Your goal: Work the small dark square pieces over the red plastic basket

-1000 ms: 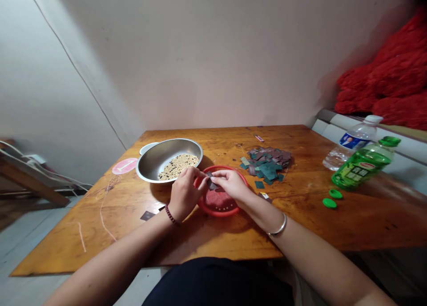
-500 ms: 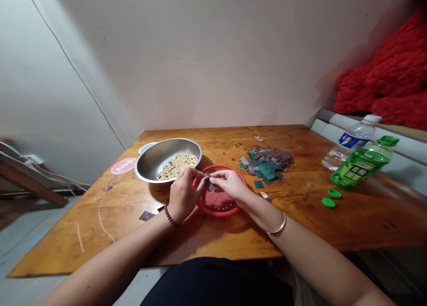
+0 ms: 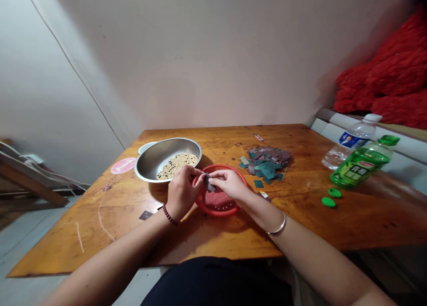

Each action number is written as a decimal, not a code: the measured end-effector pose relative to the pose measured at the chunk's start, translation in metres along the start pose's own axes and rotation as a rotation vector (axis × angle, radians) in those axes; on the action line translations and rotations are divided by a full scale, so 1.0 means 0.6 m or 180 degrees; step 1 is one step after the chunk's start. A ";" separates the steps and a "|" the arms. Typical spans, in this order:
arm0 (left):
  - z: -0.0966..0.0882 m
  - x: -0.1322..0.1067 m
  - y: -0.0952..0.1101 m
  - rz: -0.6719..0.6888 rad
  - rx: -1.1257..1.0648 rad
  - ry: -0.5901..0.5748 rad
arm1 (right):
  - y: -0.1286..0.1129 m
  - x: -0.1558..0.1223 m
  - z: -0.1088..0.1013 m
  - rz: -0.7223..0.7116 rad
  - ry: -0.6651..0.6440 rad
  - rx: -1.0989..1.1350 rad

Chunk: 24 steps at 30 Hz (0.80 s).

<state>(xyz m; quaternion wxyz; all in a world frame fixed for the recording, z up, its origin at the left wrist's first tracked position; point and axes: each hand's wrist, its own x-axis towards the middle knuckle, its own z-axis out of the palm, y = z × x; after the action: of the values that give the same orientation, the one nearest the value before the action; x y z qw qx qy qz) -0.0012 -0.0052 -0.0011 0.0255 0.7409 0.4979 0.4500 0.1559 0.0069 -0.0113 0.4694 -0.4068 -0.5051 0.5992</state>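
Pinching small dark piece [image 3: 210, 185] between thumb and fingertips of right hand [image 3: 231, 184], over red basket [image 3: 221, 214]. Bunching left hand [image 3: 182, 188] at that piece's left edge, thumb close to fingers; cannot tell whether gripping too.

Taking basket as clock centre: at ten o'clock, just beside, steel bowl [image 3: 147, 165] with pale and black grains [image 3: 176, 166] gathered toward its right side; behind it, white dish [image 3: 145, 147], partly hidden. At two o'clock, loose heap of green and brown squares [image 3: 268, 162]. Just past nine, pink disc [image 3: 123, 165] marked 1; at eight, dark squares [image 3: 146, 215] near left wrist. At three, two green caps [image 3: 328, 202]; beyond, toward two, clear bottle [image 3: 350, 141] and green bottle [image 3: 363, 166].

At six, near edge of wooden table [image 3: 213, 248], with wood running from there to basket; at twelve, far edge along wall [image 3: 216, 74].
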 end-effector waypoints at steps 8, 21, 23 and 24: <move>0.003 -0.004 0.001 0.0079 0.0008 -0.0044 | 0.005 0.003 -0.001 -0.0020 -0.0047 0.0098; 0.004 -0.004 0.002 0.0061 0.0014 -0.0088 | 0.002 0.002 0.000 -0.0078 -0.0033 0.0032; 0.004 -0.005 0.003 0.0134 0.0040 -0.0115 | 0.003 0.002 0.000 -0.0087 -0.0010 0.0040; 0.004 -0.004 0.003 0.0142 0.0058 -0.0110 | 0.003 0.002 0.000 -0.0081 -0.0017 0.0052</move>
<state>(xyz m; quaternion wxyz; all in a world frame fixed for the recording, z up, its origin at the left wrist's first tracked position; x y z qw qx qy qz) 0.0016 -0.0073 -0.0032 0.0172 0.7597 0.4849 0.4330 0.1552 0.0082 -0.0134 0.4789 -0.3949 -0.5066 0.5984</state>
